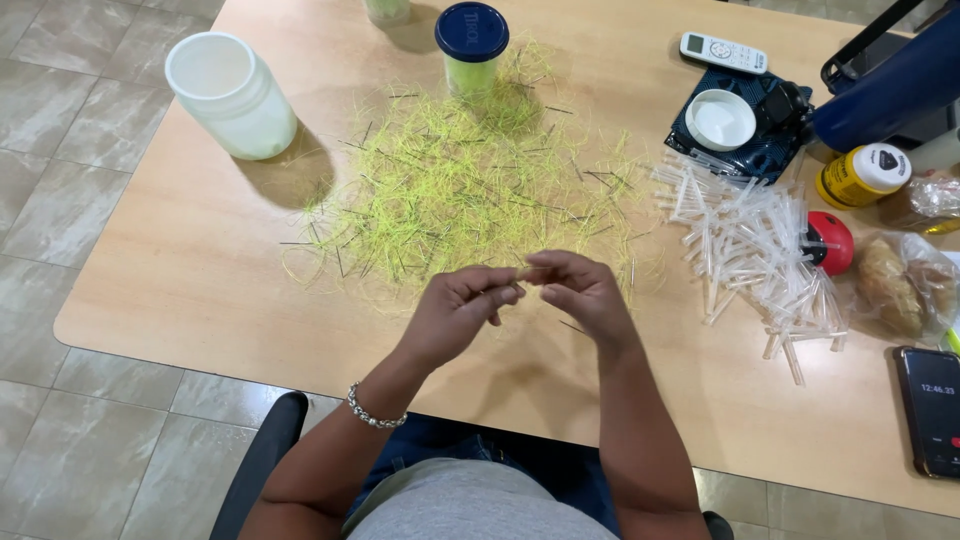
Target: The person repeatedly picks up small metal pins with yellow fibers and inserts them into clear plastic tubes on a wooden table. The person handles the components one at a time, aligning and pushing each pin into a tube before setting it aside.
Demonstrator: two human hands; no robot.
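Note:
My left hand (pixel 462 308) and my right hand (pixel 582 290) meet fingertip to fingertip above the near part of the wooden table (pixel 200 270). Between them they pinch a thin thread or needle (pixel 527 271) that is too fine to make out clearly. Just beyond my hands lies a wide heap of yellow-green threads with dark needles (pixel 450 185) mixed in. A pile of clear plastic tubes (pixel 750 245) lies to the right of my right hand. My left wrist wears a beaded bracelet (pixel 372 413).
A white open jar (pixel 230 95) stands at the far left, a blue-lidded jar (pixel 471 45) behind the heap. At the right are a white lid on a dark pouch (pixel 722 120), a remote (pixel 724 52), a yellow bottle (pixel 862 175), a red ball (pixel 830 243), bagged food (pixel 905 285) and a phone (pixel 932 410).

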